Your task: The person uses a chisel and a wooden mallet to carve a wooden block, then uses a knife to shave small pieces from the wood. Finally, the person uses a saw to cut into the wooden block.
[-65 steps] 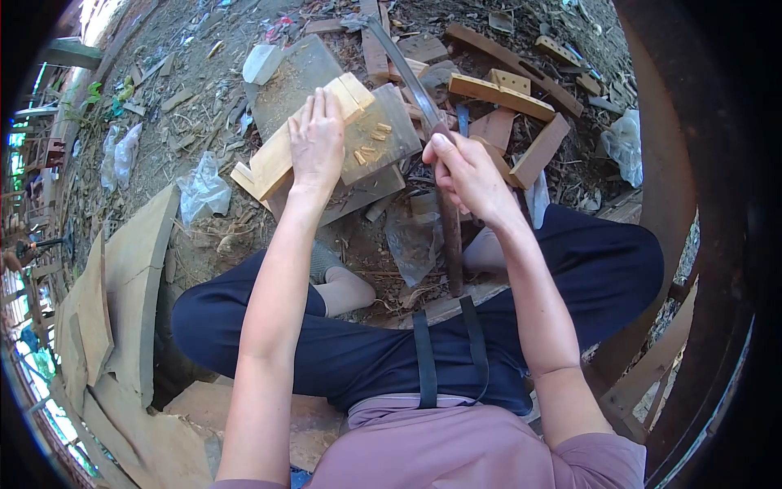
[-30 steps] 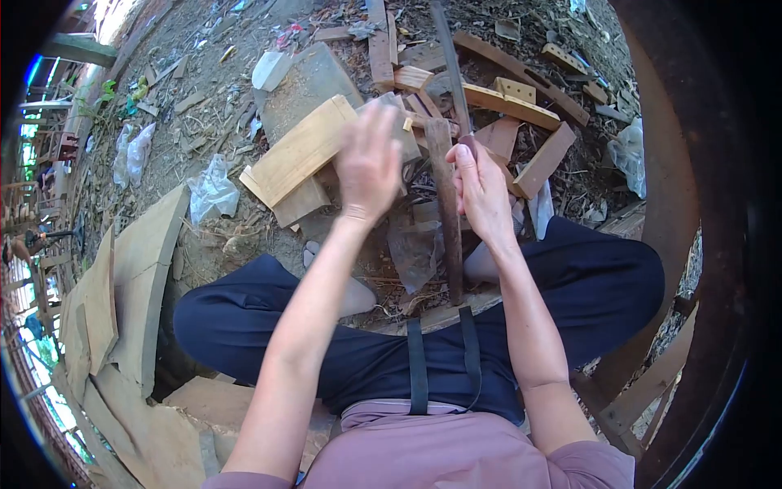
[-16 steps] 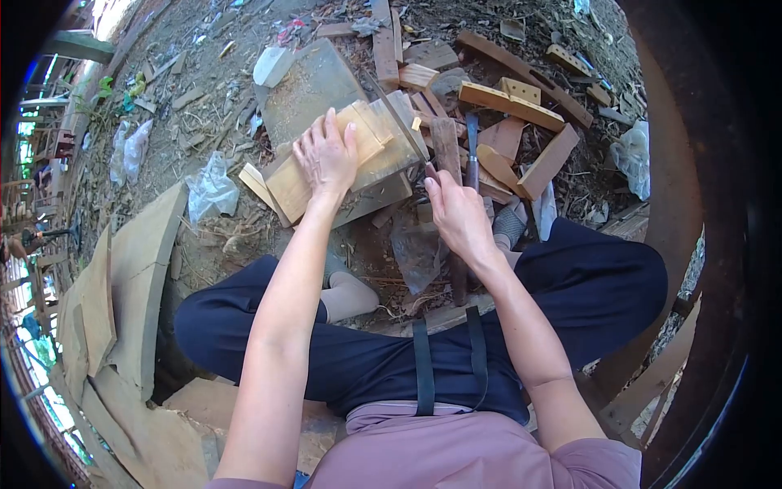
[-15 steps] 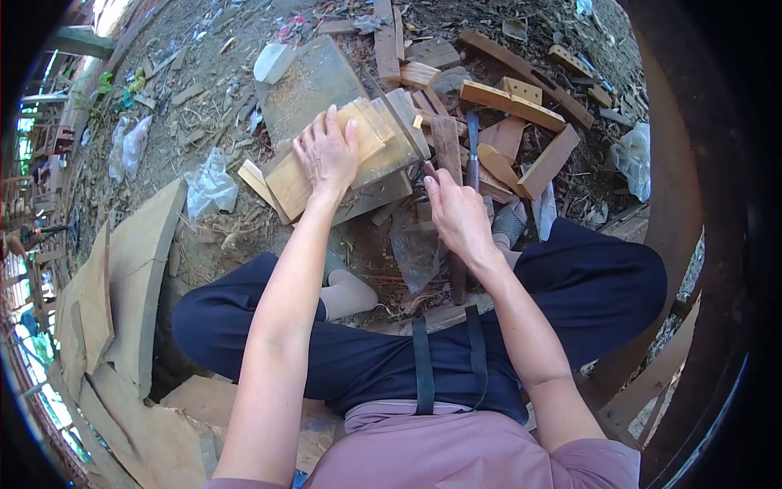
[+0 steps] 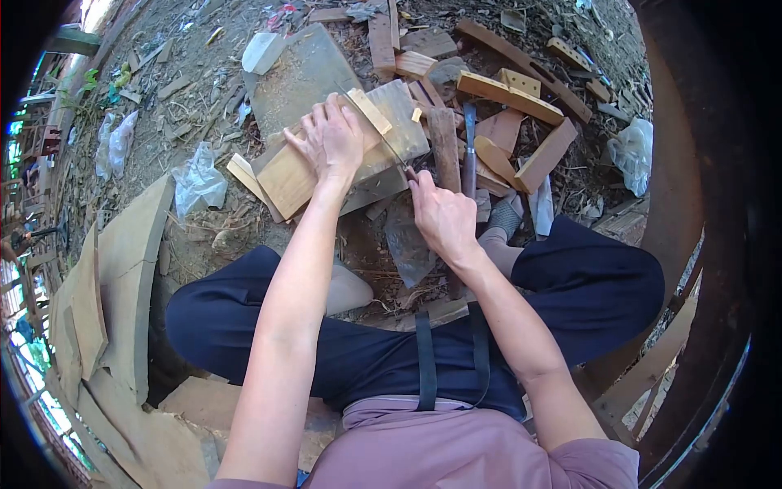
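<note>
My left hand (image 5: 330, 143) presses down on a pale wooden block (image 5: 285, 181), its fingers spread over the top. The block lies across a larger worn board (image 5: 397, 114). In my right hand (image 5: 445, 218) is the dark handle of a thin-bladed handsaw (image 5: 394, 151), the fingers wrapped round it. Its long narrow blade runs up and left across the block, close beside the left fingertips. A short pale end of the block (image 5: 371, 112) shows on the far side of the blade. Right of the board lies a chisel (image 5: 470, 155) with a blue-grey blade.
Several wood pieces are scattered at the upper right, among them a long pale bar (image 5: 509, 96) and a reddish-brown block (image 5: 546, 159). Plastic bags (image 5: 199, 181) lie on the littered ground. Large boards (image 5: 130, 269) lean at my left, and a brown post (image 5: 680, 163) stands at my right.
The right hand and saw have moved left, bringing the blade across the block. My left hand has shifted a little, its fingers now nearer the blade.
</note>
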### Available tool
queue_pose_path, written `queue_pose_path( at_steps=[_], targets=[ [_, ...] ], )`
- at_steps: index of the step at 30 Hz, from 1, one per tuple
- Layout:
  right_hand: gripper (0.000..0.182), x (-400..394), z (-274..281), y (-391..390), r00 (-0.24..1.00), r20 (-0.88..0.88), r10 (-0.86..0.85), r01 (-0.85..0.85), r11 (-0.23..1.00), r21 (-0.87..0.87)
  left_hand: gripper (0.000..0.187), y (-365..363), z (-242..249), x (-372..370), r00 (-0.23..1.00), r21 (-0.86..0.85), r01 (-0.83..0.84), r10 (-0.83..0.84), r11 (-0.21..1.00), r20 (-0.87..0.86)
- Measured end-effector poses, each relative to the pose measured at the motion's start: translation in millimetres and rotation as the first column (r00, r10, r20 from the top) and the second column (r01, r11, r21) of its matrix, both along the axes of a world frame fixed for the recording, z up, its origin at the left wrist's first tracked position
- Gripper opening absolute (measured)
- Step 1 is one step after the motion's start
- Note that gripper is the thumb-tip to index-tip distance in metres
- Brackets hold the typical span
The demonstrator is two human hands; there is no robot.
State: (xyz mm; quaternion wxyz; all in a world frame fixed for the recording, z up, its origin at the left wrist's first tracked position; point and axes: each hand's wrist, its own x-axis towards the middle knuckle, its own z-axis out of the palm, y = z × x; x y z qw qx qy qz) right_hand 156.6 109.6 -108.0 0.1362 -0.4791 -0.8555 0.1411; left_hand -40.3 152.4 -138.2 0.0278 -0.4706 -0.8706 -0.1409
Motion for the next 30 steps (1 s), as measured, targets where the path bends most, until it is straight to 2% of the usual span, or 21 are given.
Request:
queue_pose_path(
  at_steps=[14,17,22,24,28,30],
  targets=[
    [0.022,-3,4,3,1.0,0.01,0.01,-0.009,0.997,-0.076,0.039,1,3,-2,0.999,-0.064,0.027,-0.03,0.998,-0.036],
    [0.022,4,8,-2,0.997,0.078,0.008,0.004,0.989,-0.145,0.039,2,6,-3,0.999,-0.07,0.026,-0.028,0.997,-0.023],
    [0.024,-42,4,29,1.0,-0.004,0.019,-0.019,0.992,-0.128,0.038,-3,5,-5,0.997,-0.05,0.071,-0.071,0.996,0.004],
    [0.026,-33,10,24,1.0,-0.021,0.019,-0.022,0.992,-0.124,0.038,1,4,-4,0.998,-0.056,0.053,-0.055,0.997,-0.035],
    [0.027,-5,17,-2,0.995,0.101,0.013,0.008,0.981,-0.195,0.038,1,4,-3,0.999,-0.095,0.027,-0.028,0.995,-0.017],
    [0.027,-12,15,3,1.0,0.001,-0.026,0.026,0.991,-0.133,0.034,3,3,-4,0.997,0.024,0.068,-0.069,0.997,0.023]
  ],
)
